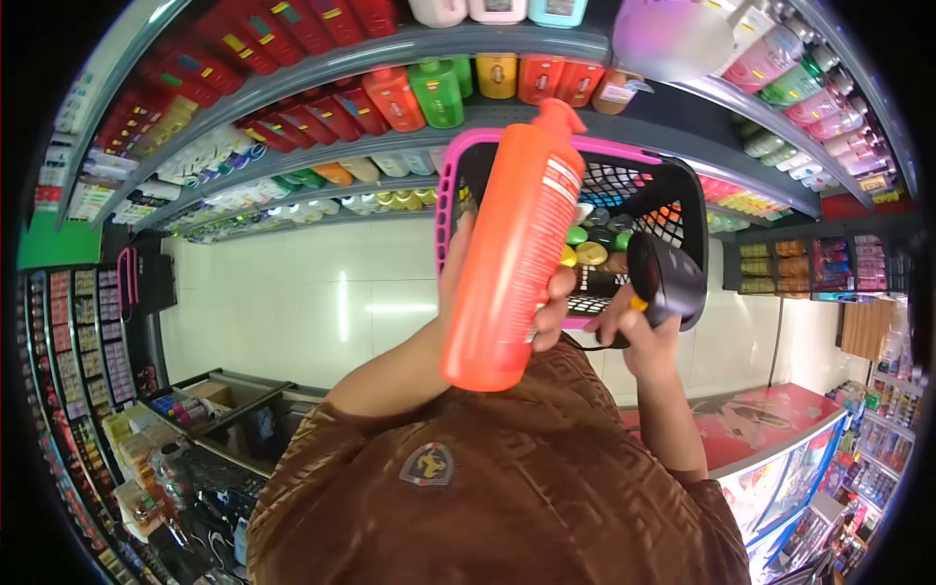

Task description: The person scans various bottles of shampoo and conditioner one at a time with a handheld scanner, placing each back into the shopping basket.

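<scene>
Orange pump bottle up close, tilted, pump toward the shelves. Our left hand wraps it, forearm angled in, fingers closed round. Our right hand grips a dark scanner, fingers curled. Pink-rimmed basket sits beyond, bottles inside.

Shop: tiered shelves, rows of bottles, shopping basket, handheld barcode scanner.

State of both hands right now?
Left hand: closed around an orange pump bottle.
Right hand: closed around a dark handheld scanner.
</scene>
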Action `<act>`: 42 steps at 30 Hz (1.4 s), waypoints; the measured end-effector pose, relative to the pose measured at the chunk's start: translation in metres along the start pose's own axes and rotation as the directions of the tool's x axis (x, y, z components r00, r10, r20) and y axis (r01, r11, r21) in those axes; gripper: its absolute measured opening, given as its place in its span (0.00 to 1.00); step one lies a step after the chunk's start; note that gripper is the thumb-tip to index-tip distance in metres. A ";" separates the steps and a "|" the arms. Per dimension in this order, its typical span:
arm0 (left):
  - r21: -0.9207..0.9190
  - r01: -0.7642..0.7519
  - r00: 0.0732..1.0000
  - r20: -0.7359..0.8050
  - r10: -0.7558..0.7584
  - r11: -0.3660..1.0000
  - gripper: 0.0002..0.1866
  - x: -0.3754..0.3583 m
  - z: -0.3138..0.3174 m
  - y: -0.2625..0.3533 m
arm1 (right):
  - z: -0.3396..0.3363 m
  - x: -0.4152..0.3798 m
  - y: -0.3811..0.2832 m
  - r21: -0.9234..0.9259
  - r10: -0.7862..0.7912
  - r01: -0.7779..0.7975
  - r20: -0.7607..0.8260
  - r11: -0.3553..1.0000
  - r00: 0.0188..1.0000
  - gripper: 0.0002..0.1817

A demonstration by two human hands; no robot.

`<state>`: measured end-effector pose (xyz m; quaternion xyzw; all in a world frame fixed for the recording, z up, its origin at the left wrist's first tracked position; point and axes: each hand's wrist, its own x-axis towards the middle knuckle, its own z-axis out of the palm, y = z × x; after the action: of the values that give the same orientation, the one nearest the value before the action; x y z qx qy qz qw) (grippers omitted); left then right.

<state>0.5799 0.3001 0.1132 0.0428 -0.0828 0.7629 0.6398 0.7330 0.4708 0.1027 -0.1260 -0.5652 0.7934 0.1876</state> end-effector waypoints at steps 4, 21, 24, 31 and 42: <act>-0.133 0.133 0.962 0.255 -0.096 0.982 0.53 -0.017 -0.002 0.017 | -0.035 0.000 0.063 -0.110 0.276 -0.327 -0.332 0.938 0.902 0.09; 0.074 0.277 0.854 0.439 -0.280 0.958 0.66 -0.070 0.002 0.025 | -0.057 -0.014 0.131 -0.088 0.382 -0.524 -0.583 0.847 0.717 0.15; 0.070 0.270 0.856 0.440 -0.273 0.960 0.64 -0.070 0.005 0.027 | -0.057 -0.012 0.130 -0.131 0.358 -0.509 -0.564 0.850 0.744 0.15; 0.043 0.224 0.860 0.461 -0.218 0.974 0.68 -0.069 -0.006 0.023 | -0.060 -0.006 0.121 -0.039 0.466 -0.599 -0.588 0.800 0.661 0.17; 0.097 0.229 0.889 0.384 -0.249 0.969 0.67 -0.064 0.004 0.018 | -0.069 -0.006 0.126 -0.026 0.499 -0.624 -0.576 0.781 0.648 0.19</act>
<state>0.5735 0.2346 0.1053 0.2204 -0.1851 0.6560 0.6977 0.7469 0.4901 -0.0389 -0.5337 -0.5056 0.6746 0.0666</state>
